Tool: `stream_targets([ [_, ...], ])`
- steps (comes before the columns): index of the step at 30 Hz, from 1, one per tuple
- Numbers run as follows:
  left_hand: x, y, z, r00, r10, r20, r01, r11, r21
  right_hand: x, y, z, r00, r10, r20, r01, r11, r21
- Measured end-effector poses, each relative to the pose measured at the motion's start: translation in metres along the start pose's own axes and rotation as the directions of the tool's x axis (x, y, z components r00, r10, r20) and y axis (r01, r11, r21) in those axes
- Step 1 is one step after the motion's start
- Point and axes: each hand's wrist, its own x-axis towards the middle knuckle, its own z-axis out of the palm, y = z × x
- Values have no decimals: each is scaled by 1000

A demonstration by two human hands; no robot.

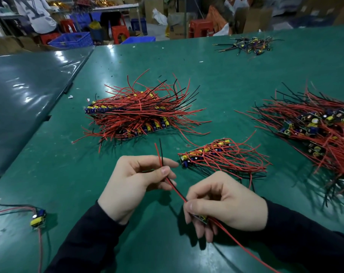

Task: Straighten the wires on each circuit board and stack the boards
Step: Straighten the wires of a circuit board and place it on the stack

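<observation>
Currently, item in hand: one circuit board [200, 217], held over green table [226, 79], near edge, just below small stack [222, 156].

Progress, judged: partly done.
- Small stack, mid-table: a few boards, wires lying roughly one way; looks like the current output.
- Big pile [135, 113], up-left of small stack: many boards, wires mostly swept to one side.
- Loose heap [321, 127], right of small stack: tangled, prob. still to do.
- Single board [38, 216], far left of small stack, apart.

Grip:
- Right hand [226, 205]: fingers curled round board, thumb on top at wire roots.
- Left hand [139, 182]: thumb + fingers pinching red/black wire pair [173, 184] partway along; ends stick up past fingers. Pair runs taut btw hands.
</observation>
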Motion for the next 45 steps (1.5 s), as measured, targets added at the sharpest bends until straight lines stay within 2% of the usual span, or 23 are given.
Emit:
stream_targets([
  [3, 0, 2, -1, 1000, -26, 10, 26, 999, -38, 0, 0, 0, 1000, -4, -3, 4, 1000, 5],
  [9, 4, 1, -3, 993, 13, -116, -18, 999, -39, 1, 2, 0, 1000, 2, -4, -2, 999, -35],
  [13, 4, 2, -3, 992, 4, -130, -15, 996, -85, 0, 1, -1, 1000, 6, -1, -6, 999, -40],
  [18, 5, 2, -5, 973, 63, -223, -87, 991, -101, -1, 1, -1, 1000, 9, 12, -8, 999, -52],
  [21, 5, 1, -6, 972, 80, -223, -106, 988, -111, 1, 1, -2, 1000, 18, -4, -18, 998, -60],
  [23, 5, -1, -4, 969, 125, -214, -142, 988, -64, 0, 2, -2, 999, 37, -2, -37, 997, -65],
  [26, 4, 0, -1, 938, 270, -218, -268, 963, 39, 2, 1, -2, 996, 91, 2, -91, 994, -67],
  [30, 0, 3, 2, 877, 433, -207, -426, 901, 79, 6, 2, -7, 982, 161, -100, -169, 982, -78],
  [33, -4, 5, 6, 849, 502, -164, -494, 865, 91, 7, 2, -9, 978, 175, -114, -183, 981, -63],
  [38, 2, 1, 2, 857, 383, -344, -405, 914, 11, 6, 1, -8, 987, 121, -106, -126, 991, -37],
  [41, 3, -3, 4, 862, 329, -387, -361, 933, -11, 6, 1, -7, 987, 114, -112, -118, 992, -37],
  [45, 6, -5, -1, 895, 164, -414, -249, 955, -159, 6, 4, -8, 986, 133, -98, -139, 989, -58],
])
